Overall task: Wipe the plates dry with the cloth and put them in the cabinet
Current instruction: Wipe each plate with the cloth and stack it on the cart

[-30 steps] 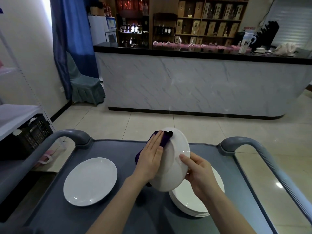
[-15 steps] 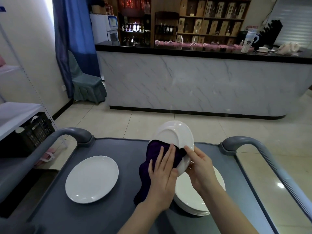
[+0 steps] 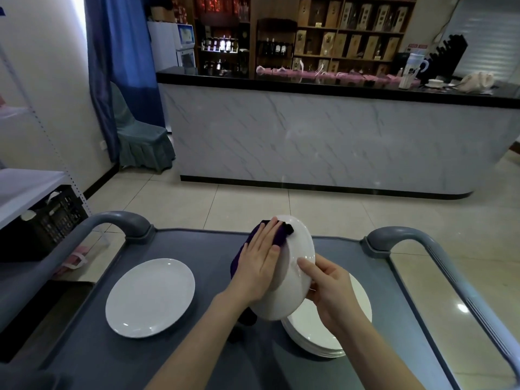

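Now, right hand (image 3: 329,291) gripping tilted plate (image 3: 295,249), flat left hand (image 3: 259,266) pressing purple cloth (image 3: 235,263) onto it

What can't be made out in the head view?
- Cloth: mostly covered by the left hand pressing it on the held plate.
- Plate stack: count hidden by the held plate and right hand.
- Held plate's far face: turned away.
- Cart: near end cut off by bottom edge.

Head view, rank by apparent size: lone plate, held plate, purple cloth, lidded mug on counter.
Largest: lone plate and held plate, alike; held one tilted, unsure.
Then purple cloth, partly hidden.
Smallest: lidded mug, far off.
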